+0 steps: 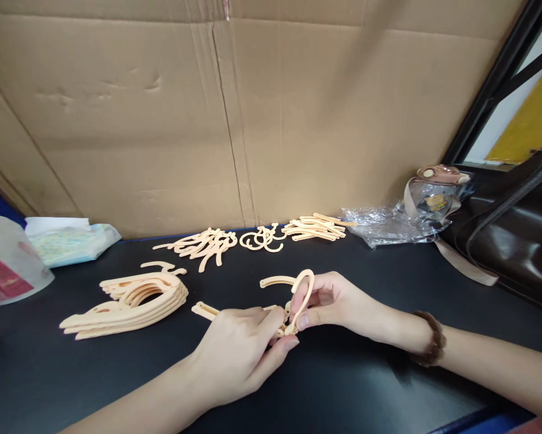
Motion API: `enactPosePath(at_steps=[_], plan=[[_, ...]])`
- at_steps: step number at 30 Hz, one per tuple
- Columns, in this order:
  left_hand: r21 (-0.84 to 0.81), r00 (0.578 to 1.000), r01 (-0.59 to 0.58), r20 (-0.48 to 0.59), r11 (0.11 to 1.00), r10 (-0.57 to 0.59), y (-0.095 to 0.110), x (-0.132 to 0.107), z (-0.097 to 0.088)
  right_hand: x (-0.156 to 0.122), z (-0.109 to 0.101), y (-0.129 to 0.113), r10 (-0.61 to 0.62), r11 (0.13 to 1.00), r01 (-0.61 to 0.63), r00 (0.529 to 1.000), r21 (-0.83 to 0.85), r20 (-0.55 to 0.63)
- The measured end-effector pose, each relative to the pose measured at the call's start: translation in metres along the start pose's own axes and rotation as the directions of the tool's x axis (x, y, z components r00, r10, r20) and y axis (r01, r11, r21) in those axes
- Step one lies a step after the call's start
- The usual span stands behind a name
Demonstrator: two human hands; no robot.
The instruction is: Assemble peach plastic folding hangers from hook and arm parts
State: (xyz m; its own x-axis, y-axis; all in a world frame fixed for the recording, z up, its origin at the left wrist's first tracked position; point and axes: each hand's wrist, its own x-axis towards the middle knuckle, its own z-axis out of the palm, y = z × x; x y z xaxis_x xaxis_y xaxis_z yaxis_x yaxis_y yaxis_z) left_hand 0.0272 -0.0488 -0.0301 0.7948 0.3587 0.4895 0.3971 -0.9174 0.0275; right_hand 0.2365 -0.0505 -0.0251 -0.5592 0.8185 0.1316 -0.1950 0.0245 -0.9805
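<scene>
Between my hands are cream plastic parts of a folding clothes hanger. My right hand [322, 301] pinches a curved hanger hook [307, 292], its open curl pointing up and its lower end against the other parts. Closed around a hanger arm [205, 310] is my left hand [248, 346]; the arm's far end sticks out to the left past the knuckles. Another arm piece [277, 281] extends behind the fingers toward the hook. The fingers partly hide the joint where these pieces meet, so I cannot tell whether they are locked together.
Stacked folded hangers [130, 307] lie at left. Along the cardboard wall [139, 120] are piles of curved arms [207, 244], loose hooks [261, 238] and straight bars [316, 227]. Farther right are clear plastic wrap [379, 226], a bottle [436, 196] and a dark bag [519, 223]. A translucent tub [12, 259] and tissue pack [74, 243] stand left.
</scene>
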Motion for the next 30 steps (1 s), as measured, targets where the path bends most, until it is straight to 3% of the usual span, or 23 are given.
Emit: enactPosePath(at_steps=[8,15,24,30], plan=[[-0.033,0.999,-0.035,-0.008,0.999,0.035,0.002,0.002,-0.001,0.001,0.000,0.001,0.072,0.997,-0.072,0.997,0.035,0.000],[-0.049,0.998,-0.060,-0.031,0.997,0.058,0.003,-0.001,0.002,0.000,0.002,0.006,0.053,0.998,-0.054,0.999,0.014,0.011],[0.167,0.999,-0.013,-0.036,0.986,0.019,0.008,0.004,0.000,-0.003,0.010,0.005,0.009,0.996,-0.016,0.997,-0.089,-0.081],[0.203,1.000,-0.012,-0.023,0.979,0.017,0.008,0.006,-0.001,-0.005,0.012,0.001,-0.032,0.976,-0.003,0.987,-0.218,-0.156]])
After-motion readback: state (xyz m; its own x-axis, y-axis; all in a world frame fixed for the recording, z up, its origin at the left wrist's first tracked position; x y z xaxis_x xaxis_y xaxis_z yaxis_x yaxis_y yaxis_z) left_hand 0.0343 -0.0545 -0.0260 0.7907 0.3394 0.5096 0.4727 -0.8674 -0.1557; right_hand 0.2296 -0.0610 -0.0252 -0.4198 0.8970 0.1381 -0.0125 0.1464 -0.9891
